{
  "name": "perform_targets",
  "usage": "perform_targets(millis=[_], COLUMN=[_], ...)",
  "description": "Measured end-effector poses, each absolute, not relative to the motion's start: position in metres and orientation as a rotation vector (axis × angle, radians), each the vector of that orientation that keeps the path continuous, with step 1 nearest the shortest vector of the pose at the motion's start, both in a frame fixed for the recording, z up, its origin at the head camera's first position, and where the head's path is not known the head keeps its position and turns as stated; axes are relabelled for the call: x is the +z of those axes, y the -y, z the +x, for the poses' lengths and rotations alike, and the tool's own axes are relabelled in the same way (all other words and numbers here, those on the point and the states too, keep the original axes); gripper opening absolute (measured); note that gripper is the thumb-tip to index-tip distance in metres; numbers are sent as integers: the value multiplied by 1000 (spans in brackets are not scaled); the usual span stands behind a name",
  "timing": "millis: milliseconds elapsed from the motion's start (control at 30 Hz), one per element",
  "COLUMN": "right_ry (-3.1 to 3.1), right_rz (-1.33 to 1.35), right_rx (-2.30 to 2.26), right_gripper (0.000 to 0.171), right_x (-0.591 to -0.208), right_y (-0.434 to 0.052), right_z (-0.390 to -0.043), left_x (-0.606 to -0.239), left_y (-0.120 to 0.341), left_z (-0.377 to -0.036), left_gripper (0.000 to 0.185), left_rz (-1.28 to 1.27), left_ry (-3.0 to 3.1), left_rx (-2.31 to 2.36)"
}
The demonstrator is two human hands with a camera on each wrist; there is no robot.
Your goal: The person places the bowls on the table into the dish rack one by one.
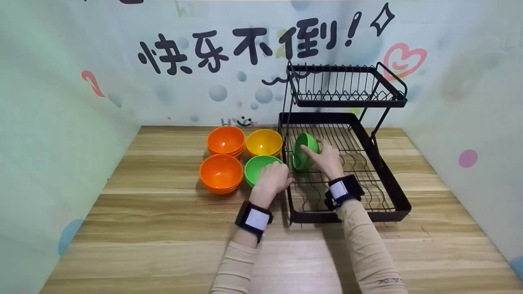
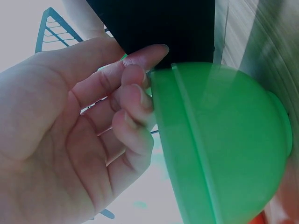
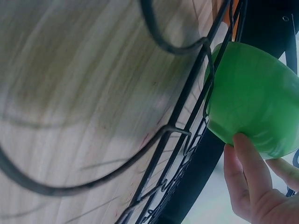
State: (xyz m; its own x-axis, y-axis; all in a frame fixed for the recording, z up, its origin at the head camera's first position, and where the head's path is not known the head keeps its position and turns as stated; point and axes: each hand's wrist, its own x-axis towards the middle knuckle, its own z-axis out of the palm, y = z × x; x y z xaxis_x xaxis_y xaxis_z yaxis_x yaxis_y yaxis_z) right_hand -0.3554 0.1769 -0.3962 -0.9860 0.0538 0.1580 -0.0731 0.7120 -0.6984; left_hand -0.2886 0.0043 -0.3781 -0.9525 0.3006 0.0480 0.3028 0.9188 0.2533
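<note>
My right hand (image 1: pixel 322 157) holds a green bowl (image 1: pixel 302 143) standing on its edge among the wires of the lower tier of a black dish rack (image 1: pixel 392 204). In the right wrist view its fingers (image 3: pixel 247 163) lie against the bowl's outer wall (image 3: pixel 252 98), next to the rack wires (image 3: pixel 173 135). My left hand (image 1: pixel 271 177) sits on the right rim of another green bowl (image 1: pixel 255 165) on the table, just left of the rack. The left wrist view shows its fingers (image 2: pixel 135 98) curled against that bowl's rim (image 2: pixel 224 149).
Left of the rack stand an orange bowl stack (image 1: pixel 225 140), a yellow bowl (image 1: pixel 263 142) and a second orange bowl stack (image 1: pixel 220 171). The rack's upper tier (image 1: pixel 347 102) holds nothing. Patterned walls enclose the wooden table (image 1: pixel 163 245) on three sides.
</note>
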Motion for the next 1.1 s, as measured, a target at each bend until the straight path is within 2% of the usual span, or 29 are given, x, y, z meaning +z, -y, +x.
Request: perform_targets(millis=[500,833,1100], right_ry=[2769,2847,2824], right_rz=[28,30,49], right_rx=[1134,1089,1101], right_gripper=[79,80,77], right_x=[-396,-394,-391], right_y=[-179,-180,-177], right_z=[-355,-353,-350], left_x=[-378,-380,-385], left_y=[-5,3,15], left_z=[-289,-290,-286], left_gripper=[27,44,43], left_rz=[-518,-615,-728], left_ry=[3040,3004,3059], left_rx=[-418,-338,-394])
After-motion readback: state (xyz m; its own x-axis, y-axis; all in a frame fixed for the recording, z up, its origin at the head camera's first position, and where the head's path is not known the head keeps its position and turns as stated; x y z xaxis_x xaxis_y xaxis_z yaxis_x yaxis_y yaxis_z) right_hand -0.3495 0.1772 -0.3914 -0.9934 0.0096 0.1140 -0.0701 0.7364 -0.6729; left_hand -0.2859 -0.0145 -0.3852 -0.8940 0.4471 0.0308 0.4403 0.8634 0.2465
